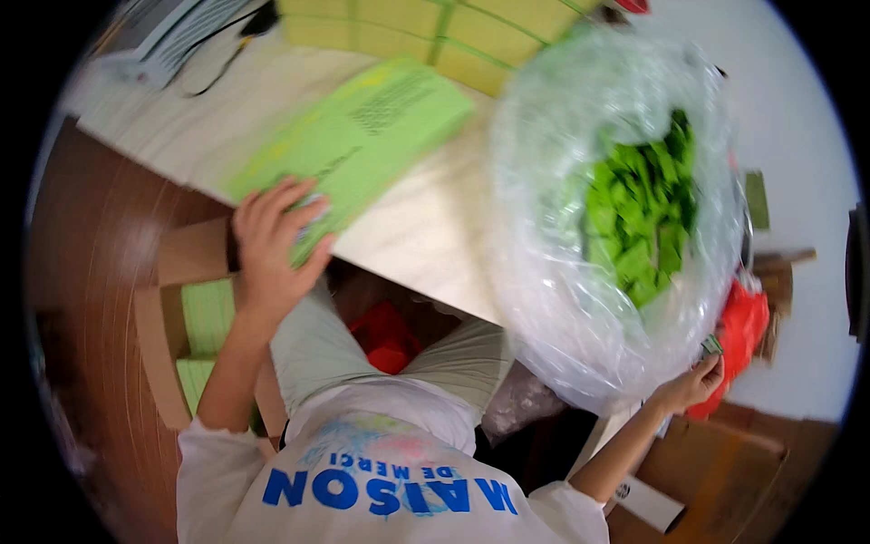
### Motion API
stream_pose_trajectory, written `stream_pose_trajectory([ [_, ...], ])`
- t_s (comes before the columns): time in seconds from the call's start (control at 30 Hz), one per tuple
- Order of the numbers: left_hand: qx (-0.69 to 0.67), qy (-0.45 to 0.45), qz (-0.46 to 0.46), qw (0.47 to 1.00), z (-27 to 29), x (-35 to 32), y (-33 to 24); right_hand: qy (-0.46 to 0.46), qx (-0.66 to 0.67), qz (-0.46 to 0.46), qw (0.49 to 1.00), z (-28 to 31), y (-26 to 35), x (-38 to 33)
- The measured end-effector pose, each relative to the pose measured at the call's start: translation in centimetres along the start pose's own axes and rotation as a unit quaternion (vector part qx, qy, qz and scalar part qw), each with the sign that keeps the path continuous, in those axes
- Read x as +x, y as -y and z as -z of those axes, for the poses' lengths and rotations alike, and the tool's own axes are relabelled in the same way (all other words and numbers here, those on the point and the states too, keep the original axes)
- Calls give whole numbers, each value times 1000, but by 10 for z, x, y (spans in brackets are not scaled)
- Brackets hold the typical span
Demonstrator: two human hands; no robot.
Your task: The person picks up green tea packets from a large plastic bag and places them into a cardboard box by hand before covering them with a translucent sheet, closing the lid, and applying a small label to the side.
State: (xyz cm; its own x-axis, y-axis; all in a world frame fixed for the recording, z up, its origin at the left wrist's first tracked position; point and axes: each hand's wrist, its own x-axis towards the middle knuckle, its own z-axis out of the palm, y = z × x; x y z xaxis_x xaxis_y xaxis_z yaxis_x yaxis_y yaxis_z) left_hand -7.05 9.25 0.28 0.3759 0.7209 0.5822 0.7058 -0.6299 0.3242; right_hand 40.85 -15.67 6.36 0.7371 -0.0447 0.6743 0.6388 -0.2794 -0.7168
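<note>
A long, flat green box (381, 127) lies aslant on the pale table, its near end over the front edge. My left hand (276, 236) grips that near end, fingers across the top and thumb by the right-hand side. Out to the right, my right hand (693, 385) pinches a small dark-green packet (712, 344) between thumb and fingers. Just beyond that hand stands a large clear plastic bag (553, 272), its mouth spread wide. Many small bright-green packets (639, 208) are heaped inside it.
Stacked yellow-green boxes (399, 32) line the table's (444, 245) back. A grey device (163, 45) with black cables sits far left. On the wooden floor (100, 236), an opened carton (154, 354) holds green boxes. A red bag (743, 335) and brown cardboard (716, 462) are at right.
</note>
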Motion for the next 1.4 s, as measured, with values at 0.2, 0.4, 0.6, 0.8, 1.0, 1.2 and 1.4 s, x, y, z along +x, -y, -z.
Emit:
stream_pose_trajectory([
  [0.2, -36, -130, -4, 991, -17, -26, 24, 344, 234, 45, 908, -102, 165, -154],
  [0.4, -97, -219, -12, 971, -36, -30, 26, 550, 274, 88, 784, -154, 246, -252],
  [0.6, -117, -221, -11, 968, -38, -32, 30, 627, 279, 5, 727, -186, 251, -279],
  [0.8, -115, -243, -28, 963, -42, -35, 33, 638, 276, -31, 718, -188, 254, -280],
  [1.0, -104, -245, -27, 964, -42, -34, 32, 644, 255, -13, 721, -189, 254, -278],
  [1.2, -104, -247, -27, 963, -44, -33, 32, 635, 231, 35, 736, -189, 253, -278],
  [1.4, -105, -248, -36, 962, -44, -34, 32, 621, 227, 67, 747, -189, 253, -280],
])
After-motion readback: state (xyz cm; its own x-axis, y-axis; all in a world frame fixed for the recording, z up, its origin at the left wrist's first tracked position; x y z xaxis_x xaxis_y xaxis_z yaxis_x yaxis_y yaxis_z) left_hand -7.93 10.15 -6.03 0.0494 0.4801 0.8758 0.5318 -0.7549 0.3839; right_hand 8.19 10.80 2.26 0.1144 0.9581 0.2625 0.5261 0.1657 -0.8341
